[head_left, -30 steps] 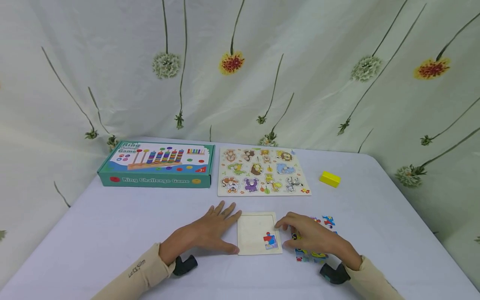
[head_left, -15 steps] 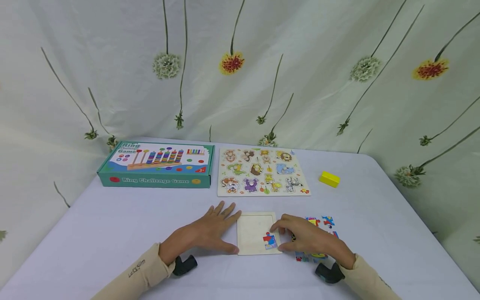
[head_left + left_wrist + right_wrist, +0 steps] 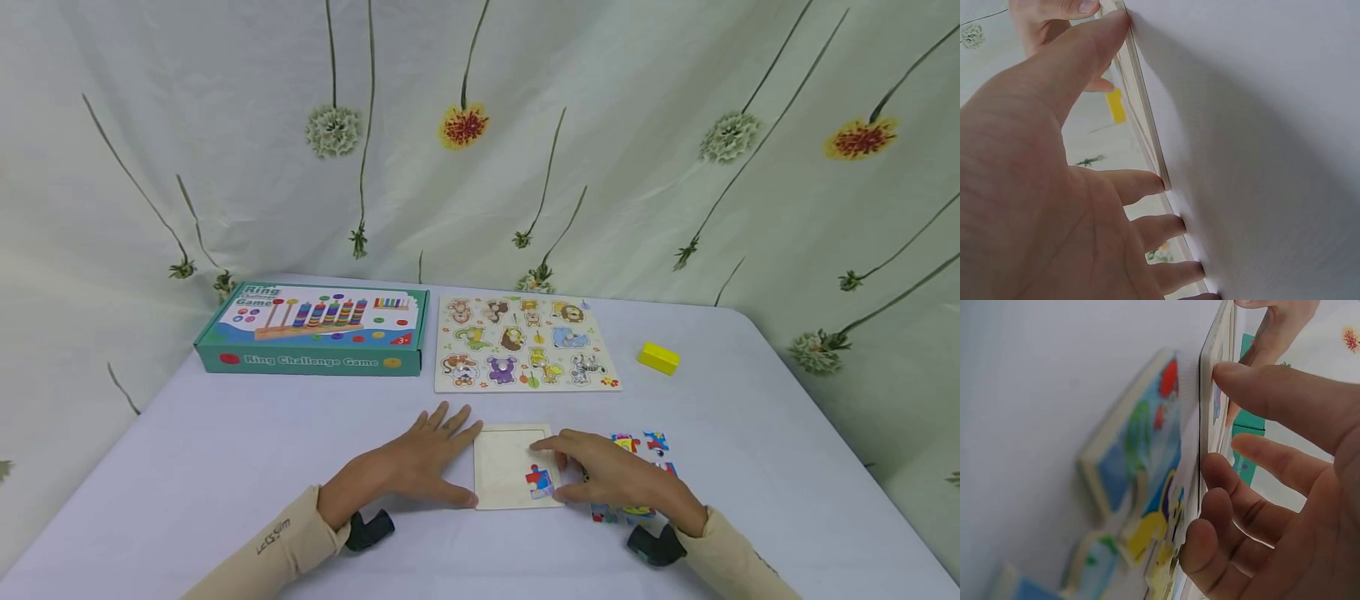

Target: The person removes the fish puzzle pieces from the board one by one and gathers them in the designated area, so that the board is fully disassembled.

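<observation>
A small pale wooden puzzle tray [image 3: 498,475] lies flat on the white table, with one red and blue jigsaw piece [image 3: 538,482] in its lower right corner. My left hand [image 3: 427,454] is spread out at the tray's left side; its thumb and forefinger touch that edge in the left wrist view. At the right side, my right hand [image 3: 618,473] has its thumb on the tray's edge and its forefinger reaching over the board, with nothing gripped. Several loose jigsaw pieces [image 3: 1147,444], brightly printed, lie beside the tray, partly hidden under the right hand in the head view.
Behind the tray lies an animal peg puzzle board [image 3: 525,342]. A green Ring Challenge Game box [image 3: 311,361] stands at the back left. To the right is a yellow block [image 3: 659,358]. A flower-printed cloth [image 3: 630,150] hangs behind the table.
The right hand has moved left from beside the tray onto its right edge, and its forefinger has straightened over the board. The left hand has stayed put.
</observation>
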Motion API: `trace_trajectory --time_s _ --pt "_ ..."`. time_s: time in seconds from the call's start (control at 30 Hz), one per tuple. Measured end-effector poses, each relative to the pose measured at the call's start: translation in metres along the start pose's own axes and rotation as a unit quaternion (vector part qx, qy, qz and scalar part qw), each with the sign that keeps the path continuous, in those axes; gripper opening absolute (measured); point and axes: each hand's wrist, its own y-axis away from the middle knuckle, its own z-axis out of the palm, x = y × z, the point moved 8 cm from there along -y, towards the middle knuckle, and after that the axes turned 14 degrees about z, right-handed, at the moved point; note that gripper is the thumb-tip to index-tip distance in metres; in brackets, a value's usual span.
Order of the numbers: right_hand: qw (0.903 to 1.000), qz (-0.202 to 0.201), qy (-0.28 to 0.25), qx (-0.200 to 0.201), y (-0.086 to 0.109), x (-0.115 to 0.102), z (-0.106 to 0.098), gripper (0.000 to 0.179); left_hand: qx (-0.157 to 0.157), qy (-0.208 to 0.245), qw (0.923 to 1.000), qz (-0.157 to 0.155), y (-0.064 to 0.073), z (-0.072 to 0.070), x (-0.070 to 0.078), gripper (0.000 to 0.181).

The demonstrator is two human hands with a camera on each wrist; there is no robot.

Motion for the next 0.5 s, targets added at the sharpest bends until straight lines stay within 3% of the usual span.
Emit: trace_trajectory --time_s 0.5 --pt "0.9996 -0.005 -0.026 -0.004 -0.0015 -0.0021 0.0014 0.032 -0.001 0.000 1.0000 0.000 0.0005 0.0001 -0.0004 0.096"
